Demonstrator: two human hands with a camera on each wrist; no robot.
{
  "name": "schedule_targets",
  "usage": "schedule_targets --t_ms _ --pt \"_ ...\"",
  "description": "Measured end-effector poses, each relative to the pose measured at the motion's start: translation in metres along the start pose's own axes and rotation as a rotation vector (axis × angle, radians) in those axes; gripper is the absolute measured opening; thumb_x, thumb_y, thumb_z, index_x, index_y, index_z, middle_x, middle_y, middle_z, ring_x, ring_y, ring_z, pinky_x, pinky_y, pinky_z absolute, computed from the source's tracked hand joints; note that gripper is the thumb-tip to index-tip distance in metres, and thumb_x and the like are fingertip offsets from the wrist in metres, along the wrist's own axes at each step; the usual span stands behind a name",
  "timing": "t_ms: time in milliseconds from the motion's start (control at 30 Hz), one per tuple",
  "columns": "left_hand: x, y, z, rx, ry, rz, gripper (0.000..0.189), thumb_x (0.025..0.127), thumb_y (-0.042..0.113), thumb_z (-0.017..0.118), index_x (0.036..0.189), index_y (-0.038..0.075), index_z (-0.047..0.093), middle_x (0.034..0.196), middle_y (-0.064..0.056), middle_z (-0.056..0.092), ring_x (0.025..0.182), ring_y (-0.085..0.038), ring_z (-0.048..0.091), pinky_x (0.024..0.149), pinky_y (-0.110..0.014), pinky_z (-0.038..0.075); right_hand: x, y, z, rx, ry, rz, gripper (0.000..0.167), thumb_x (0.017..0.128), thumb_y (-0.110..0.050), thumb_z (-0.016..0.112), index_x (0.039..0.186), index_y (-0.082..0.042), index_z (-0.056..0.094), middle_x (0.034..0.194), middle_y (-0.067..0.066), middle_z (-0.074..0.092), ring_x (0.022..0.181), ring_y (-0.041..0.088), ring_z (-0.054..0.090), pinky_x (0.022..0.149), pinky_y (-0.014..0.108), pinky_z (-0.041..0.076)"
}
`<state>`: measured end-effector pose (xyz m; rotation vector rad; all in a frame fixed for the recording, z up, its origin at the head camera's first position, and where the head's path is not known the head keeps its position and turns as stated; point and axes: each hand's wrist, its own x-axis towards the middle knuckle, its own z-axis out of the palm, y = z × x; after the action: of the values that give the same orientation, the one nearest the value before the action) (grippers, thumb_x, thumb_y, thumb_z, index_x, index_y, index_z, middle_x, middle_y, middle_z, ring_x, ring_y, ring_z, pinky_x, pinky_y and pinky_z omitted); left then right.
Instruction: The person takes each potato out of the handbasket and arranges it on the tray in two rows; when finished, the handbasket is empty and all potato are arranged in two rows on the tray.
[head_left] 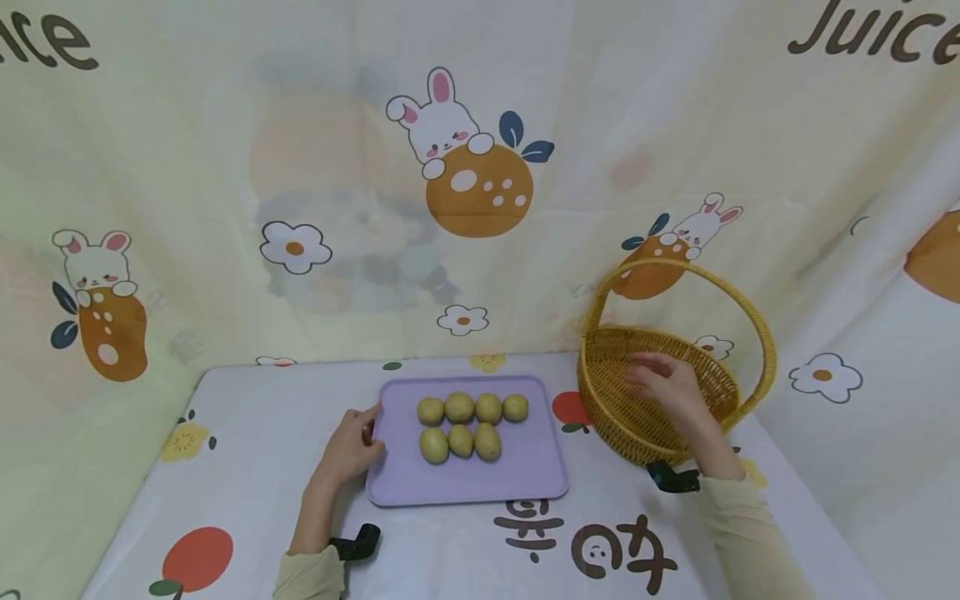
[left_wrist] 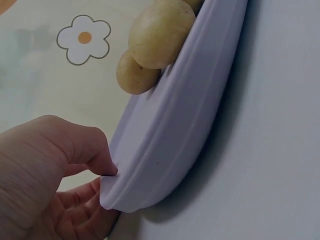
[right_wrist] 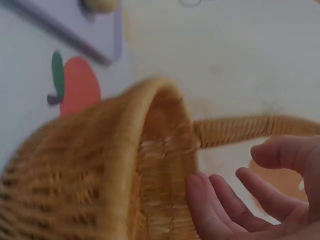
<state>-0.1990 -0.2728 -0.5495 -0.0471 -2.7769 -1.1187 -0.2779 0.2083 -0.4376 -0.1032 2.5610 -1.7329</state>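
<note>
A lilac tray (head_left: 465, 483) lies on the table, bearing several yellowish potatoes (head_left: 460, 407) in two rows. My left hand (head_left: 352, 446) pinches the tray's left edge; in the left wrist view the thumb (left_wrist: 102, 155) presses the rim from above, with the other fingers beneath it. To the right stands a golden wicker basket (head_left: 611, 421) with a tall arched handle. Over its opening, inside the arch, hovers my right hand (head_left: 667, 387), fingers loosely bent and holding nothing. In the right wrist view those fingertips overlap the basket's inner wall and sit below the handle (right_wrist: 240, 129).
A patterned cloth (head_left: 225, 475) covers the table. Behind it hangs a printed curtain (head_left: 360, 167) with rabbits and flowers, close to the basket's far side. The basket's handle arches well above its rim.
</note>
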Motion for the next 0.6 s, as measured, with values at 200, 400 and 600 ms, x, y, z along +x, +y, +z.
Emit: schedule_targets --t_ms 200,400,600 --pt "0.000 -0.002 0.001 -0.006 0.004 -0.005 0.066 0.076 0.002 0.064 0.139 -0.007 0.050 0.096 -0.012 0.048 0.076 -0.017 0.045 0.066 -0.030 0.037 0.013 0.015 -0.011 -0.059 0.044 0.050 0.049 0.102 -0.020 0.046 0.141 0.009 0.043 0.136 0.029 0.046 0.095 0.006 0.058 0.079 0.026 0.053" --pt "0.001 -0.002 0.001 -0.014 0.001 -0.012 0.066 0.076 0.002 0.065 0.140 -0.006 0.050 0.098 -0.012 0.049 0.077 -0.017 0.046 0.066 -0.030 0.038 0.027 0.027 -0.024 -0.150 0.093 0.102 0.053 0.101 -0.025 0.047 0.143 0.007 0.044 0.142 0.029 0.042 0.119 0.036 0.050 0.080 0.029 0.051" --pt "0.000 -0.001 0.000 -0.019 -0.008 -0.023 0.067 0.076 0.002 0.064 0.140 -0.006 0.049 0.099 -0.013 0.048 0.077 -0.017 0.046 0.067 -0.031 0.038 0.036 0.040 -0.038 -0.195 0.091 0.116 0.062 0.098 -0.026 0.048 0.148 0.009 0.034 0.150 0.035 0.027 0.134 0.048 0.031 0.102 0.059 0.036"
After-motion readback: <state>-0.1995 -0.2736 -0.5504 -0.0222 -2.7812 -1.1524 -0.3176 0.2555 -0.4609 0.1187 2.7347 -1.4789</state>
